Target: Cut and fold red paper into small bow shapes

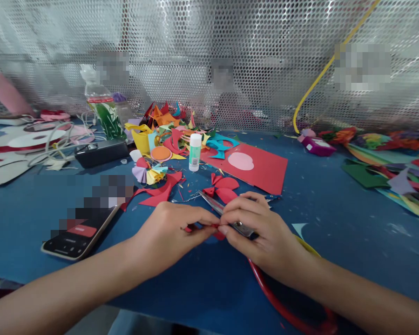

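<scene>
A: Forearms, nearest. Left hand [171,232] pinches red scrap [214,226]; right hand [261,228] grips scissors [226,215], blades narrow.

B: Room?

A: Bare blue table [335,204] right; phone [80,230] left; glue stick [194,152], paper heap [167,135] behind.

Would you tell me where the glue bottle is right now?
In the head view, the glue bottle stands upright mid-table, just left of the red card, beside the paper scraps.
</scene>
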{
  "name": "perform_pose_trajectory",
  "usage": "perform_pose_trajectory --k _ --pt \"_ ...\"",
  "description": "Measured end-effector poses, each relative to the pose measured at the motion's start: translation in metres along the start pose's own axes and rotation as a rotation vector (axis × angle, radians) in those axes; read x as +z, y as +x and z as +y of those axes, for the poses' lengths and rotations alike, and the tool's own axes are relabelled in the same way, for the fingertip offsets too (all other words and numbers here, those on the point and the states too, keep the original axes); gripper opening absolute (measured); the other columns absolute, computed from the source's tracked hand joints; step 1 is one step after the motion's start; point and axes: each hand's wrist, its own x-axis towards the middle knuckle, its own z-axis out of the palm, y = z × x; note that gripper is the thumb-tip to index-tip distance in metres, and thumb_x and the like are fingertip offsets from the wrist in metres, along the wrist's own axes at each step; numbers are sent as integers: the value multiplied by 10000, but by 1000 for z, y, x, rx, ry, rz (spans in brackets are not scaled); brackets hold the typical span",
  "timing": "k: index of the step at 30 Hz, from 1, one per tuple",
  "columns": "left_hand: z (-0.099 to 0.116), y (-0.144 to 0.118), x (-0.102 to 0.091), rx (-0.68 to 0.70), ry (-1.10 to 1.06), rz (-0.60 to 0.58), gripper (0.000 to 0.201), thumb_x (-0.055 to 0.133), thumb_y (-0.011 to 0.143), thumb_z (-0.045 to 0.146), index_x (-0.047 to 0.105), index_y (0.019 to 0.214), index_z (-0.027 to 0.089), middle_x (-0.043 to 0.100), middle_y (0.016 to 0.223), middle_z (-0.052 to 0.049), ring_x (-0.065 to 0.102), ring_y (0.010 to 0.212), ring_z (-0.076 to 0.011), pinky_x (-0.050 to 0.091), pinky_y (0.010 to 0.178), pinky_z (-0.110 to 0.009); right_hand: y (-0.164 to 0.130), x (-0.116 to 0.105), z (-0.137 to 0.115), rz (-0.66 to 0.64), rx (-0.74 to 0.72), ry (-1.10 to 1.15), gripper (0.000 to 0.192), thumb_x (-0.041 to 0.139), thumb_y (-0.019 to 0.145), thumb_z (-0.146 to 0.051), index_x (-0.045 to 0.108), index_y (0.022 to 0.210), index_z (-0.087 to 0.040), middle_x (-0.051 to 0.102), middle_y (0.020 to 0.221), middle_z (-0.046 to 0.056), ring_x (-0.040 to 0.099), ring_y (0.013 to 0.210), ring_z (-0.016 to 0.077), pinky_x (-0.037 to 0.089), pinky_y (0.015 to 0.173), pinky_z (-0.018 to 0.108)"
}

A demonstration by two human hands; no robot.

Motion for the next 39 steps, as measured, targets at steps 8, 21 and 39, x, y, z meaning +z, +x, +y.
perform_pose_trajectory --k 8,21,39 --pt "1 -1 0 -118 -83 -61 41 671 723 155 636 730 177 680 687 59 619 607 -57 480 601 -135 -1 0 0 -58 -62 -2 87 582 803 -142 598 775 -223 657 794 -47 594 796 116 269 891 337" --pt "0 5 0 -284 -395 79 170 704 698 232 562 772 176 648 712 25 622 685 -99 486 560 -159 -1 1 8 -46 77 55 68 572 799 -220 548 861 -234 648 862 3 580 821 164 412 776 327" --pt "9 -22 -26 179 534 -563 216 487 868 173 645 1009 215 642 1032 -47 588 965 -161 483 831 -271 2 1 18 30 316 95 88 555 821 -261 582 747 -224 608 676 -28 561 599 132 447 575 243"
